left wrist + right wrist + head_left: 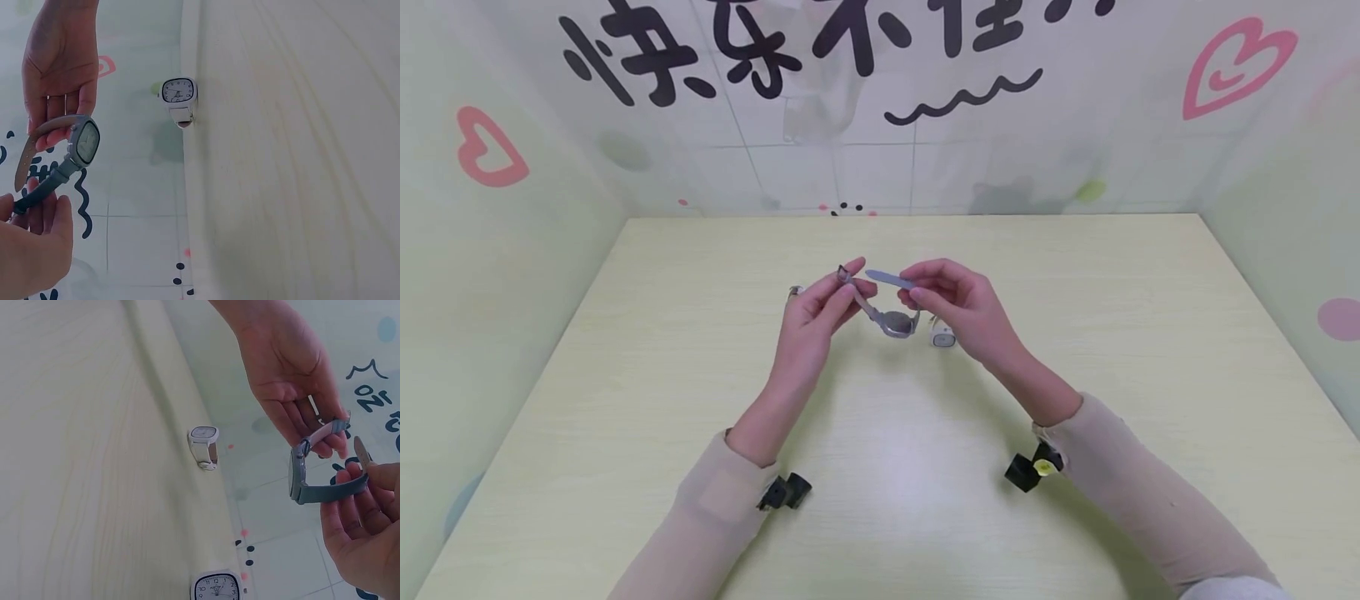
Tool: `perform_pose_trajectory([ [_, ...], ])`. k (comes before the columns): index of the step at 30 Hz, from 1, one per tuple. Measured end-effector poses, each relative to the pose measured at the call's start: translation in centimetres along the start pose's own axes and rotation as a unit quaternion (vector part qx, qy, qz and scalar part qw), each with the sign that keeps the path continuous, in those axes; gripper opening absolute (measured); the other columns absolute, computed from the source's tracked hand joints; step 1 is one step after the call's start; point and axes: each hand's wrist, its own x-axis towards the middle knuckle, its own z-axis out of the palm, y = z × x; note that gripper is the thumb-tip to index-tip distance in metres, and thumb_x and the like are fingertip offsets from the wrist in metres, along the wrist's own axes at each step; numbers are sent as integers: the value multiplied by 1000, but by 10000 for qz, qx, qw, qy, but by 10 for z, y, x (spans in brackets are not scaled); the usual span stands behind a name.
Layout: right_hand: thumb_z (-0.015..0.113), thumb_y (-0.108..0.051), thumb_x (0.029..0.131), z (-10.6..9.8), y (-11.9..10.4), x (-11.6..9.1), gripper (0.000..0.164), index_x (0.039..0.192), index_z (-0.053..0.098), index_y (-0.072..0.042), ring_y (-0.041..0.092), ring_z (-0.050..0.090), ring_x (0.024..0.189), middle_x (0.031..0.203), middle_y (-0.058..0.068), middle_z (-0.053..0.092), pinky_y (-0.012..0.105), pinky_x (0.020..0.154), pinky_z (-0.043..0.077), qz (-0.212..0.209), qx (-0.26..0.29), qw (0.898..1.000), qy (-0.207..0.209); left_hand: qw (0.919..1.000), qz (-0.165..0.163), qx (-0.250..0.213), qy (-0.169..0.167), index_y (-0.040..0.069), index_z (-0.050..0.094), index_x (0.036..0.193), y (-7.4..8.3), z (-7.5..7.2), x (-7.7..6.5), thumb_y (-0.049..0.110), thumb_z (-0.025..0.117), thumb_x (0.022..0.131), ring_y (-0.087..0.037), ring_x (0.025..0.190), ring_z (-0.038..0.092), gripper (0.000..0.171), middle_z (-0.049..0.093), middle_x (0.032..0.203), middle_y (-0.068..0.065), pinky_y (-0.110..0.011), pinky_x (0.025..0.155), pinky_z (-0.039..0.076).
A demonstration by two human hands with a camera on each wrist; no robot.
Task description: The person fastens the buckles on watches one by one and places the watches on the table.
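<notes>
A wristwatch [897, 323] with a grey-blue strap is held up above the table, its case hanging between both hands. My left hand [815, 312] pinches the buckle half of the strap between thumb and fingers. With the thumb and fingers of my right hand [961, 302], I grip the other half, whose pointed tip sticks out toward the left hand. The two strap ends are apart. In the left wrist view, the wristwatch [86, 142] shows its squarish dial and the strap's brownish inner side. From the right wrist view, the wristwatch case [297, 475] appears edge-on.
A white square watch [943, 336] stands on the table [880, 467] close to my right hand. The right wrist view has two white watches, one farther left [204, 444] and one at the bottom edge [217, 589]. Printed walls [850, 179] bound the table's back and sides.
</notes>
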Motion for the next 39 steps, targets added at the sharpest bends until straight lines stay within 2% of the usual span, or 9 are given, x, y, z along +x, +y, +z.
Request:
perform_pose_trajectory([
  [3, 59, 3, 97, 0, 0, 0, 26, 122, 59, 10, 8, 72, 92, 100, -5, 71, 23, 91, 58, -21, -94, 9999, -81, 10000, 25, 74, 22, -8, 63, 124, -1, 1, 1, 13, 51, 105, -10, 108, 68, 31, 71, 115, -2, -28, 104, 52],
  [7, 60, 4, 96, 0, 0, -1, 26, 121, 60, 10, 10, 72, 94, 103, -3, 70, 23, 92, 58, -74, -144, 9998, -143, 9996, 29, 278, -27, -1, 62, 132, -1, 2, -1, 13, 53, 104, -5, 96, 68, 33, 73, 92, 11, -26, 102, 53],
  [10, 60, 3, 96, 0, 1, -2, 26, 120, 61, 9, 9, 71, 93, 103, -4, 70, 22, 91, 58, -123, -261, 9995, -161, 9989, 69, 447, -120, 1, 63, 131, 0, 3, -2, 12, 55, 102, -5, 95, 69, 32, 74, 93, 8, -26, 101, 54],
  [15, 61, 1, 96, 1, 2, -2, 24, 119, 63, 7, 8, 69, 92, 103, -8, 69, 24, 88, 58, -198, -429, 9986, -223, 9962, 93, 845, -210, 0, 67, 122, 1, 5, -5, 12, 60, 100, -7, 95, 70, 26, 74, 105, -13, -24, 99, 55],
  [19, 61, 0, 96, 1, 3, -3, 23, 118, 65, 6, 8, 69, 93, 103, -9, 70, 27, 88, 58, -200, -515, 9982, -212, 9935, 107, 1116, -211, -1, 67, 113, 2, 7, -6, 13, 61, 99, -8, 95, 71, 21, 73, 106, -19, -23, 97, 55],
  [24, 63, -1, 95, 1, 3, -4, 22, 116, 67, 5, 11, 70, 94, 104, -3, 72, 23, 86, 57, -154, -575, 9981, -183, 9921, 138, 1228, -213, 0, 67, 117, 2, 7, -6, 14, 62, 99, -7, 94, 72, 23, 73, 106, -19, -23, 96, 56],
  [28, 64, -1, 95, 2, 4, -3, 22, 116, 68, 4, 15, 71, 95, 106, 1, 73, 22, 86, 57, -147, -634, 9978, -141, 9947, 203, 1004, -119, 1, 62, 123, 1, 7, -7, 11, 62, 99, -7, 94, 74, 26, 72, 110, -21, -24, 95, 56],
  [34, 65, -1, 94, 5, 5, -3, 22, 115, 68, 4, 28, 70, 100, 108, 10, 72, 26, 91, 58, -175, -656, 9976, -143, 9973, 207, 708, 44, -2, 61, 118, 2, 7, -8, 8, 63, 97, -6, 88, 73, 23, 69, 108, -13, -25, 92, 58],
  [39, 65, -1, 94, 6, 6, -3, 22, 115, 68, 4, 15, 70, 97, 111, 16, 71, 27, 93, 58, -105, -678, 9975, -192, 9963, 139, 846, 43, -1, 63, 114, 0, 4, -7, 8, 66, 95, -6, 85, 72, 21, 68, 101, -3, -22, 86, 59],
])
